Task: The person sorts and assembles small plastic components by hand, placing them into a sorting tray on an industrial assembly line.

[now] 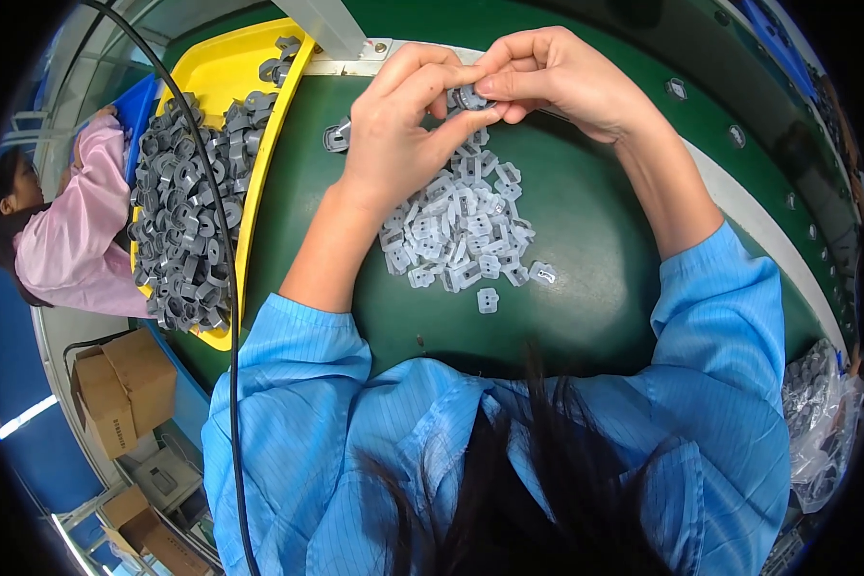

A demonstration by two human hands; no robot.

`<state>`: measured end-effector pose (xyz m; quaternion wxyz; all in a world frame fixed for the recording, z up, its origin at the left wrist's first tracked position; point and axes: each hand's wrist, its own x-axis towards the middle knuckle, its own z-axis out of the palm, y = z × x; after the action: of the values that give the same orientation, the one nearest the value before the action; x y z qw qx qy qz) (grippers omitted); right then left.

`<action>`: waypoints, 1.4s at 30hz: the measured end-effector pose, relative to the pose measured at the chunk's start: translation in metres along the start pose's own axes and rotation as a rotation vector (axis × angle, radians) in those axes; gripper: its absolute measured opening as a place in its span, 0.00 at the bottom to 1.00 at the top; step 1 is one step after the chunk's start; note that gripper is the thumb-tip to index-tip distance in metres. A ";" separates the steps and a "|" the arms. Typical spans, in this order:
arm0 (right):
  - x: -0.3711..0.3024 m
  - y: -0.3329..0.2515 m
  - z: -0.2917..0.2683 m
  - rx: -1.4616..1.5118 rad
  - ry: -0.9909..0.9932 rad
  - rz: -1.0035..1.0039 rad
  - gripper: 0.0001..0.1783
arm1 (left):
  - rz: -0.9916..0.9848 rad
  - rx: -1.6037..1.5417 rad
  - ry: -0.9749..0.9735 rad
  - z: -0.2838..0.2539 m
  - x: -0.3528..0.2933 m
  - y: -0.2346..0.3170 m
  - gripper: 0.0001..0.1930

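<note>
My left hand (405, 120) and my right hand (557, 82) meet above the far part of the green table. Between their fingertips is a small grey plastic part (468, 97), gripped from both sides and partly hidden by the fingers. Below the hands lies a heap of small whitish translucent plastic pieces (461, 226), with a few loose at its near edge. One grey-and-white part (337, 135) rests on the table just left of my left hand. A yellow tray (252, 226) at the left holds many dark grey ring-shaped plastic parts (192, 216).
A black cable (223, 221) hangs across the tray. Beyond a pale rail, several small parts (677, 88) sit spaced along a green belt (710, 115). A co-worker in a pink garment (77, 230) is at the left. Cardboard boxes (130, 389) stand lower left; a clear plastic bag (816, 422) lies at right.
</note>
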<state>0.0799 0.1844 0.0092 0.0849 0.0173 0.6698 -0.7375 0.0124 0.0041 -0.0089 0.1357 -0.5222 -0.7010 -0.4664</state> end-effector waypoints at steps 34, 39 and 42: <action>0.020 0.031 -0.018 -0.900 0.423 -0.469 0.13 | -0.538 0.419 -0.249 -0.066 -0.039 -0.017 0.22; 0.016 0.034 0.012 -1.056 0.184 -0.520 0.13 | -0.545 0.136 -0.154 -0.044 -0.021 -0.022 0.19; 0.014 0.035 -0.001 -0.963 0.163 -0.505 0.12 | -0.525 0.047 -0.149 -0.031 -0.002 -0.021 0.19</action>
<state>0.0715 0.1813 -0.0271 -0.1484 -0.1276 0.9193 -0.3414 -0.0144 -0.0221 -0.0046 -0.0297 -0.3521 -0.8311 -0.4295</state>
